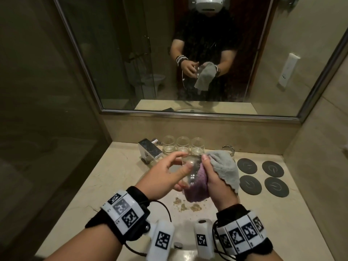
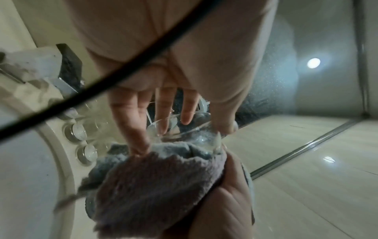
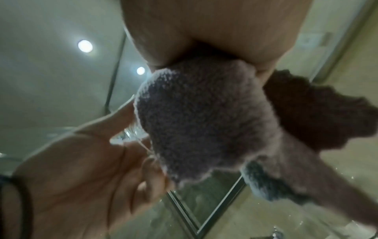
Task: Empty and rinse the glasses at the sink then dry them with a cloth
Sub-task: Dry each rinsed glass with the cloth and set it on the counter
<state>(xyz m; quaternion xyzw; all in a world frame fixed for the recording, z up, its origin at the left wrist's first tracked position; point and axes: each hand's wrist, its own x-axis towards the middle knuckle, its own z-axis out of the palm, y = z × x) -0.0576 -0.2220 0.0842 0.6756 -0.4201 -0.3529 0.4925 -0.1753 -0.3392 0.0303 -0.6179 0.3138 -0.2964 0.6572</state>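
Over the sink, my left hand (image 1: 185, 161) grips a clear stemless glass (image 1: 190, 171), thumb on its near side and fingers over the far side. My right hand (image 1: 209, 172) holds a cloth (image 1: 223, 167), grey on one face and purple on the other, and presses it against the glass. In the left wrist view my left-hand fingers (image 2: 163, 113) curl over the glass (image 2: 184, 134) with the cloth (image 2: 155, 186) bunched below it. From the right wrist, the cloth (image 3: 204, 121) hides most of the glass (image 3: 126, 137). Three glasses (image 1: 182, 145) stand in a row at the back.
A chrome faucet (image 1: 149, 149) stands left of the row of glasses. Another glass (image 1: 228, 148) shows behind the cloth. Several dark round coasters (image 1: 261, 177) lie on the counter (image 1: 282, 213) to the right. The sink basin (image 1: 143, 178) is under my hands, and a mirror (image 1: 131, 53) covers the wall.
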